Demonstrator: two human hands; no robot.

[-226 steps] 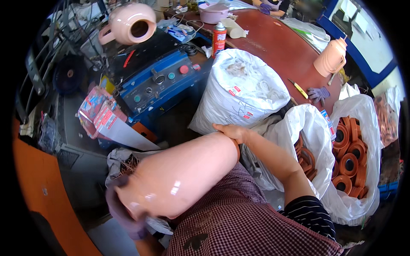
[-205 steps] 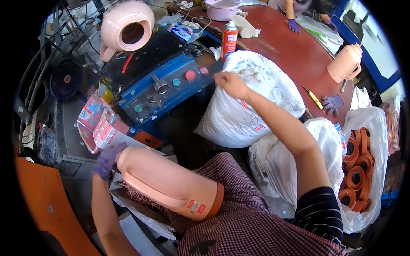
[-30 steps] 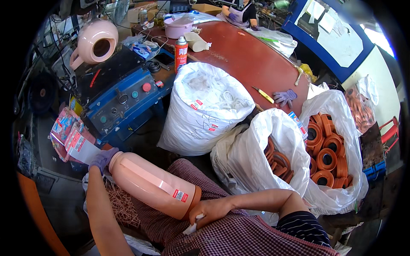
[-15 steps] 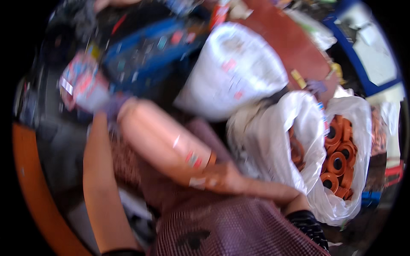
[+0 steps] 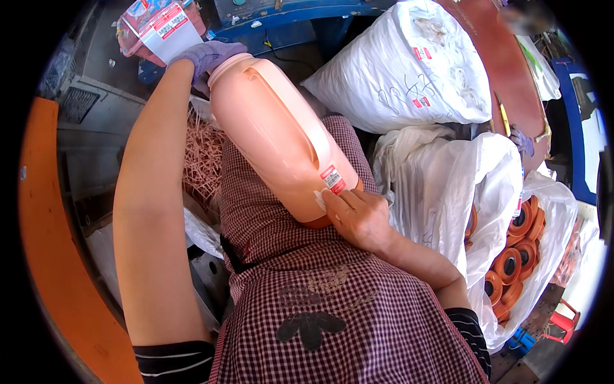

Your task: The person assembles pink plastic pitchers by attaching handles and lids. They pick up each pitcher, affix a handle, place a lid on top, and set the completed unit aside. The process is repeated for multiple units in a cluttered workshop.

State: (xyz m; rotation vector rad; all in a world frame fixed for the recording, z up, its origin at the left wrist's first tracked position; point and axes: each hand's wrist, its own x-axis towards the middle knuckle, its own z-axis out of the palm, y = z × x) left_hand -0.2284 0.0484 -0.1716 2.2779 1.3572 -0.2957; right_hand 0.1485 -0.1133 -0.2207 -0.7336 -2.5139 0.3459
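Observation:
Across my lap lies a pink plastic thermos casing (image 5: 268, 121), tilted, with a long moulded handle and an orange-brown base. My left hand (image 5: 204, 56), in a purple glove, grips its open mouth at the upper left; some fingers are hidden behind or inside the rim. A red-and-white label (image 5: 332, 179) sits on the casing near the base. Just below it, my bare right hand (image 5: 361, 217) presses its closed fingertips on the casing, pinching a small white scrap (image 5: 320, 200); whether it is cloth or paper I cannot tell.
A full white woven sack (image 5: 409, 77) stands ahead, right of a blue bench (image 5: 288, 25). At right, a plastic bag (image 5: 556, 237) holds orange-brown ring parts (image 5: 508, 265). A pink basket (image 5: 131, 38) with label sheets stands far left. Pink strips (image 5: 201, 150) lie beside my left leg.
The view has steadied from a blur. The casing now appears higher and further right in the picture, still held at its mouth. My right hand stays by the base, its fingertips now at the label.

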